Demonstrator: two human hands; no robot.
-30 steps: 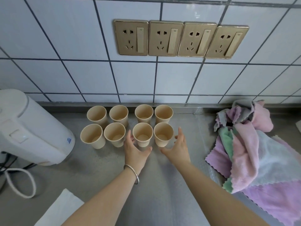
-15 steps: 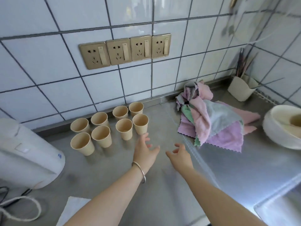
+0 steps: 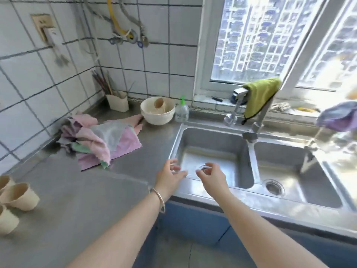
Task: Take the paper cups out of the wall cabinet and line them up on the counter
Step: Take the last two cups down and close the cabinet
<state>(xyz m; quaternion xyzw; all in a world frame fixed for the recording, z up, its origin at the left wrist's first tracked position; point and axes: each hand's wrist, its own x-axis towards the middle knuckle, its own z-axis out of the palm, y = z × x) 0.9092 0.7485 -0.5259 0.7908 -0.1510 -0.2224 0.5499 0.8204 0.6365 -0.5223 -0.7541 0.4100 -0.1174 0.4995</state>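
You have three paper cups (image 3: 18, 197) at the left edge, two sink basins (image 3: 212, 151), one bowl (image 3: 157, 117), two hands (image 3: 170, 177)

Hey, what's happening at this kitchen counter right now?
A person is setting out paper cups on the steel counter; a few show at the far left. Both hands are empty: the left hand and right hand hover open near the sink. A heap of cloths lies by the wall.
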